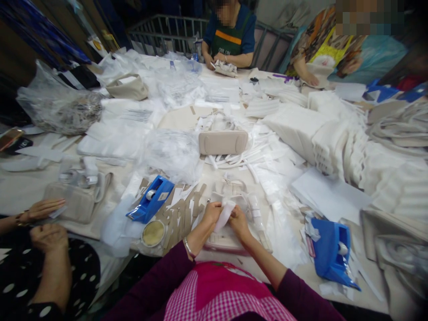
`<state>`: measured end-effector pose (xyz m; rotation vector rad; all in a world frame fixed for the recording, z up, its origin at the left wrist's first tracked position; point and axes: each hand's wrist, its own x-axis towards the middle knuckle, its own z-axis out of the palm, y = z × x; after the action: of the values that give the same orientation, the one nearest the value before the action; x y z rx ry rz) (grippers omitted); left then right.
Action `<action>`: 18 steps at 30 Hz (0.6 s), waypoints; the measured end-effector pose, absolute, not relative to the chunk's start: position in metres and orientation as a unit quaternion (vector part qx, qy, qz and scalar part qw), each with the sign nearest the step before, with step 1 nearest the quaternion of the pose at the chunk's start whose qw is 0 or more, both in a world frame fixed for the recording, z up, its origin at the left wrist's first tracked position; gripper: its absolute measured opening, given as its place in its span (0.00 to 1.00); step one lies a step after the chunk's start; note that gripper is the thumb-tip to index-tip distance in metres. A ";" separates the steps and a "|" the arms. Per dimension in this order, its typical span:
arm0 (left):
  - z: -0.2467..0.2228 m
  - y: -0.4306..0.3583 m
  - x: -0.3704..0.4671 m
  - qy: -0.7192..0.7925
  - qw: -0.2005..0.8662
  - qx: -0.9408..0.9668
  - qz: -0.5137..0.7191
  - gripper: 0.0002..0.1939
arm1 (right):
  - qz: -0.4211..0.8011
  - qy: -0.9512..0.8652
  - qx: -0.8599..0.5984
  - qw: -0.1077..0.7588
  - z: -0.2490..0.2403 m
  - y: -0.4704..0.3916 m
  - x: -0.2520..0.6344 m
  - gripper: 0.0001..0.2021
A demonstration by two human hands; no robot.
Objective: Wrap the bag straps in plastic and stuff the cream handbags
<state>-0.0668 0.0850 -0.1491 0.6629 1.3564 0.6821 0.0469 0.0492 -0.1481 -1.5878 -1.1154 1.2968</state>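
Note:
My left hand (211,213) and my right hand (238,221) are close together, fingers pinched on a white strip of soft wrapping sheet (223,216). Under them lies a beige handbag (220,240) near the table's front edge. Its handle (236,183) stands up beyond my fingers, and clear wrapping (256,213) covers fittings on the right side. Whether the strip is wound around part of the bag I cannot make out.
Blue tape dispensers stand left (152,200) and right (331,249). Left are a round tin (153,233) and cardboard strips (180,218). Another beige bag (223,142) sits ahead; white foam sheets (301,129) are stacked right. Co-workers' hands (48,238) work at left and across the table.

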 end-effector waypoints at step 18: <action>-0.148 0.066 -0.103 0.447 0.793 0.269 0.314 0.25 | 0.596 -0.326 -0.613 0.402 -0.103 0.051 0.053 0.07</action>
<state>-0.1029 0.0662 -0.1478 0.5792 0.9605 0.6759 0.0528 0.0512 -0.1029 -1.5504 -0.8250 1.5062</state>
